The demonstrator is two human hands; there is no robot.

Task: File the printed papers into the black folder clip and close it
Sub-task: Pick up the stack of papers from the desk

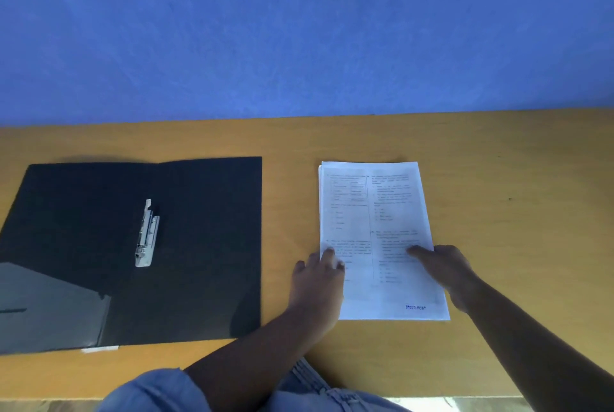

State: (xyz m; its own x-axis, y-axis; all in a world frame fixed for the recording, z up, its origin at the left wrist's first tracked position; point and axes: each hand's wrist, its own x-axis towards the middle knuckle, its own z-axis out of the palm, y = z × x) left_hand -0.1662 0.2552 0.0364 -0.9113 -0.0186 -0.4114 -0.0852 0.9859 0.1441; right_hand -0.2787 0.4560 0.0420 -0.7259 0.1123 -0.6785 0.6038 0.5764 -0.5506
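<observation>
A black folder (186, 245) lies spread flat on the left half of the wooden table, and its silver clip (147, 233) stands along the spine. To its right lies a stack of printed papers (372, 212), face up. My left hand (317, 278) rests on the stack's lower left edge, fingers spread across the sheet. My right hand (447, 270) lies flat on the lower right edge, fingers pointing left over the print. Neither hand has lifted the papers.
The wooden table (515, 195) runs up to a blue wall (299, 29) at the back. A grey pocket flap (46, 305) covers the folder's lower left corner. My blue sleeve (159, 388) hangs over the table's near edge.
</observation>
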